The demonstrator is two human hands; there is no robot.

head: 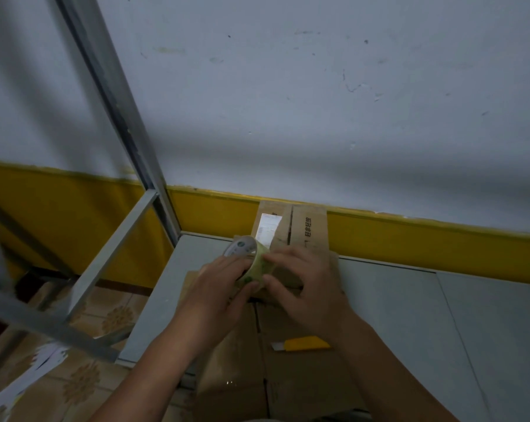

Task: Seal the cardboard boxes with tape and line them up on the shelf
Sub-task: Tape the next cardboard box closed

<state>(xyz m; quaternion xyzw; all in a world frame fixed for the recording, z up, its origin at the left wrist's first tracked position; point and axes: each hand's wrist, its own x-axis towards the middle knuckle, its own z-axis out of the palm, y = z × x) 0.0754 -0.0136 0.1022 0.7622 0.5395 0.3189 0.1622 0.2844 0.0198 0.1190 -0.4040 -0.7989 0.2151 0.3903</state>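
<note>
You are holding the roll of tape (251, 261) in both hands just above the near box (288, 379), which is lying on the grey shelf board (410, 315) with its top flaps meeting along a middle seam. Your left hand (221, 290) is gripping the roll from the left side, fingers curled round its rim and thumb underneath. Your right hand (307, 287) is meeting it from the right, with the bent index finger and thumb pinching the yellowish outer band of the roll; the other fingers are loosely curled beside them. A yellow utility knife (304, 343) is lying on top of the near box, close to your right wrist, its blade end pointing left. The far box (307, 231) is standing at the back of the shelf board against the wall (318, 102), showing a white label and printed characters. The metal frame (114, 95) of the shelving is rising at the left, over a patterned tile floor (83, 379).
</note>
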